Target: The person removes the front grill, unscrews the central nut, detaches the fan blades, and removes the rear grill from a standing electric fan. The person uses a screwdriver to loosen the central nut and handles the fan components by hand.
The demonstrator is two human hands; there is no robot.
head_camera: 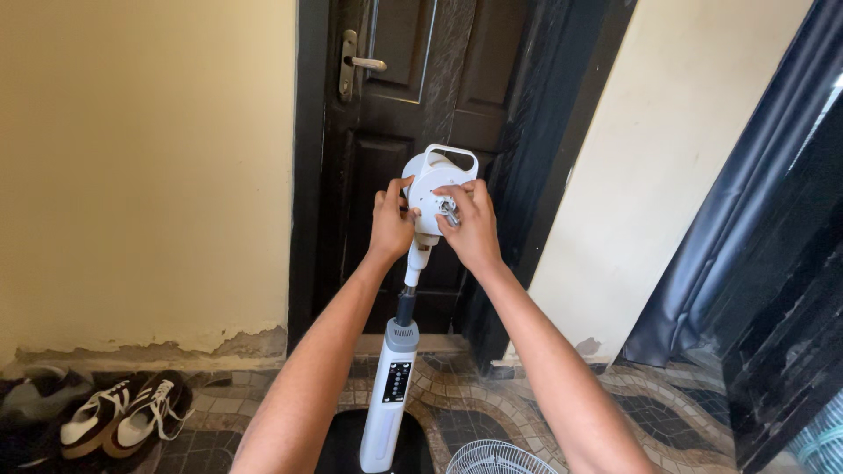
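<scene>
**Both hands on bare fan motor head, grille off**

We see the white fan motor head (433,189) at frame centre, up on its stand in front of the dark door (421,105). It has a carry handle on top and a bare metal shaft at its front face, with no blade and no guard mounted. Our left hand (392,224) grips the left edge of the motor face, fingers curled on it. Our right hand (470,224) presses on the right side, fingertips (452,209) pinched close at the shaft; whether a small nut or part sits between them, we cannot tell.

Progress, judged from the layout: the head sits on the white pole (413,272), and the pole runs into the tall white column (391,395) with a dark control panel. That part looks done. Left: blade and guards. A white wire grille (496,458) lies on the patterned tile floor (615,404) at the bottom edge, well apart from the head.

Further out: black-and-white sneakers (123,417) by the cream wall (140,175) at left, with paint peeling at its base. A dark blue curtain (746,202) hangs at right.
</scene>
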